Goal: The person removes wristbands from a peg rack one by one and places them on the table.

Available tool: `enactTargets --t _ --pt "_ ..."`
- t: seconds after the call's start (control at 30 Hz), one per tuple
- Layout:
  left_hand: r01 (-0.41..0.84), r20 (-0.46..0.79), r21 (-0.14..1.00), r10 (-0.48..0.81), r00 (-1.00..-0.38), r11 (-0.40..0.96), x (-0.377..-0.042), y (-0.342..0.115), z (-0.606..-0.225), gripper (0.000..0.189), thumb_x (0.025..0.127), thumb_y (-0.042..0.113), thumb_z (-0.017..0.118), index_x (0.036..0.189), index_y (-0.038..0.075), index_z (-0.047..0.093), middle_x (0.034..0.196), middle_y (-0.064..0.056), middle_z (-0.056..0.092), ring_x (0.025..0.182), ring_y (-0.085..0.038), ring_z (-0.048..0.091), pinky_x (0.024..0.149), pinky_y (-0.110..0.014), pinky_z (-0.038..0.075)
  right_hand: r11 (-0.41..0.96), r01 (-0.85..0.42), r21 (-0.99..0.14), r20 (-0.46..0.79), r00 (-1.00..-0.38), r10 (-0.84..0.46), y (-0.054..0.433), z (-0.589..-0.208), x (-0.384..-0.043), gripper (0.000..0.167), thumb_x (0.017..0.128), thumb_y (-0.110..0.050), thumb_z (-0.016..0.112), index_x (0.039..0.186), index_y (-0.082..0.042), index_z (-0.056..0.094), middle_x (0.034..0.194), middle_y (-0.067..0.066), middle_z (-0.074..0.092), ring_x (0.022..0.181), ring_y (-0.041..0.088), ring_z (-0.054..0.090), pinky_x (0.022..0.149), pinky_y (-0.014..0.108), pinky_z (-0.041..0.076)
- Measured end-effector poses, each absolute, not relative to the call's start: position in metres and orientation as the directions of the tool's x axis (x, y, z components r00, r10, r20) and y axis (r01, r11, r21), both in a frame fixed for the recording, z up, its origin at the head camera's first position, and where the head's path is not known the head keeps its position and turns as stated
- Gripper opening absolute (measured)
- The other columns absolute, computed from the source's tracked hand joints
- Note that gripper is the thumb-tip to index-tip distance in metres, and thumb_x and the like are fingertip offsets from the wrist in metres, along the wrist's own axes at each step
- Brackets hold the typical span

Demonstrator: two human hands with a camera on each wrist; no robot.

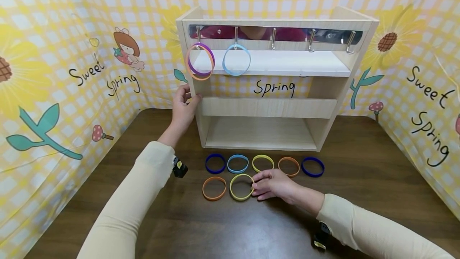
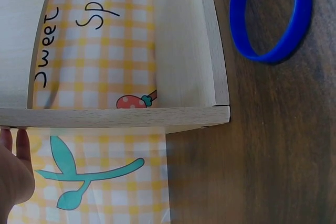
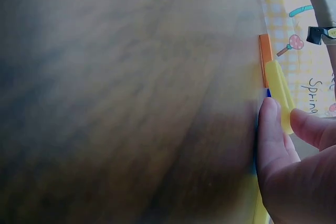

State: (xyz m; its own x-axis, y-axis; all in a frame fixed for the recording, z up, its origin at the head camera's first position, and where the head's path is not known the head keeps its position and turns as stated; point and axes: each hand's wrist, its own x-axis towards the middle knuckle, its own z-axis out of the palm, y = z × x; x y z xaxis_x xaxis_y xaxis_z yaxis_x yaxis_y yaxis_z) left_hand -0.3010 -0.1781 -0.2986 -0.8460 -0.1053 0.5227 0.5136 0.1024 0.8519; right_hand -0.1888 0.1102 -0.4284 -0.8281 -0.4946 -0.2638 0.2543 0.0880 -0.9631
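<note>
My right hand [image 1: 274,186] pinches the right side of a yellow silicone wristband [image 1: 231,189] between thumb and fingers, low over the table's front row. In the right wrist view this yellow band [image 3: 280,95] stands tilted between thumb and fingertips. An orange wristband [image 1: 214,198] lies just left of it. My left hand [image 1: 184,107] grips the left side panel of the wooden shelf [image 1: 266,108], thumb near its front edge. Two fingers [image 2: 22,145] meet the panel's outer face in the left wrist view. Purple and orange bands [image 1: 200,78] hang on the leftmost hook, a light blue band [image 1: 236,74] on the second.
Behind the held band runs a row: dark blue [image 1: 215,172], light blue [image 1: 238,171], yellow [image 1: 263,156], orange [image 1: 289,158] and dark blue wristbands [image 1: 313,175]. A metal strip [image 1: 298,34] with several hooks crosses the shelf's top. Patterned cloth [image 1: 86,103] encloses the brown table [image 1: 201,231].
</note>
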Motion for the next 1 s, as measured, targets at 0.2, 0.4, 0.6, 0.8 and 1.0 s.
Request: enactTargets --t 0.2,0.4,0.6,0.8,1.0 --pt "0.524 0.532 0.846 -0.096 -0.841 0.101 -0.299 -0.177 -0.297 0.037 0.089 0.0 0.057 0.122 -0.013 0.05 0.118 -0.027 0.052 0.096 -0.013 0.055 0.075 -0.026 0.049 0.115 0.257 -0.96 -0.28 -0.828 -0.486 0.109 -0.43 -0.191 0.029 0.09 0.0 0.063 0.115 0.013 0.056 0.088 0.013 0.068 0.084 0.026 0.07 0.071 0.038 0.057" --pt "0.527 0.535 0.844 -0.094 -0.84 0.098 -0.3 -0.178 -0.298 0.037 0.089 0.001 0.058 0.122 -0.013 0.05 0.119 -0.03 0.051 0.096 -0.013 0.056 0.075 -0.025 0.049 0.148 0.231 -0.962 -0.274 -0.832 -0.483 0.107 -0.428 -0.192 0.03 0.088 0.0 0.065 0.114 0.012 0.056 0.088 0.014 0.069 0.081 0.025 0.069 0.07 0.038 0.057" --pt "0.527 0.535 0.844 -0.094 -0.84 0.099 -0.302 -0.179 -0.3 0.036 0.089 0.002 0.058 0.121 -0.012 0.05 0.119 -0.03 0.051 0.097 -0.013 0.056 0.075 -0.025 0.049 0.174 0.188 -0.967 -0.248 -0.853 -0.459 0.104 -0.425 -0.192 0.03 0.087 0.0 0.067 0.113 0.013 0.058 0.088 0.014 0.07 0.079 0.024 0.069 0.067 0.038 0.058" --pt "0.526 0.534 0.845 -0.091 -0.841 0.097 -0.302 -0.179 -0.3 0.039 0.089 0.002 0.058 0.123 -0.014 0.049 0.112 -0.02 0.055 0.096 -0.012 0.056 0.074 -0.024 0.05 0.186 0.164 -0.969 -0.233 -0.857 -0.459 0.101 -0.425 -0.192 0.03 0.087 0.001 0.067 0.113 0.013 0.059 0.086 0.013 0.07 0.077 0.024 0.068 0.065 0.038 0.058" --pt "0.519 0.527 0.85 -0.094 -0.845 0.093 -0.303 -0.179 -0.299 0.035 0.089 0.0 0.058 0.121 -0.011 0.051 0.102 0.003 0.056 0.096 -0.014 0.056 0.074 -0.025 0.05 0.2 0.144 -0.969 -0.223 -0.861 -0.458 0.099 -0.425 -0.192 0.031 0.086 0.001 0.068 0.114 0.012 0.06 0.088 0.016 0.07 0.076 0.024 0.069 0.063 0.038 0.058"
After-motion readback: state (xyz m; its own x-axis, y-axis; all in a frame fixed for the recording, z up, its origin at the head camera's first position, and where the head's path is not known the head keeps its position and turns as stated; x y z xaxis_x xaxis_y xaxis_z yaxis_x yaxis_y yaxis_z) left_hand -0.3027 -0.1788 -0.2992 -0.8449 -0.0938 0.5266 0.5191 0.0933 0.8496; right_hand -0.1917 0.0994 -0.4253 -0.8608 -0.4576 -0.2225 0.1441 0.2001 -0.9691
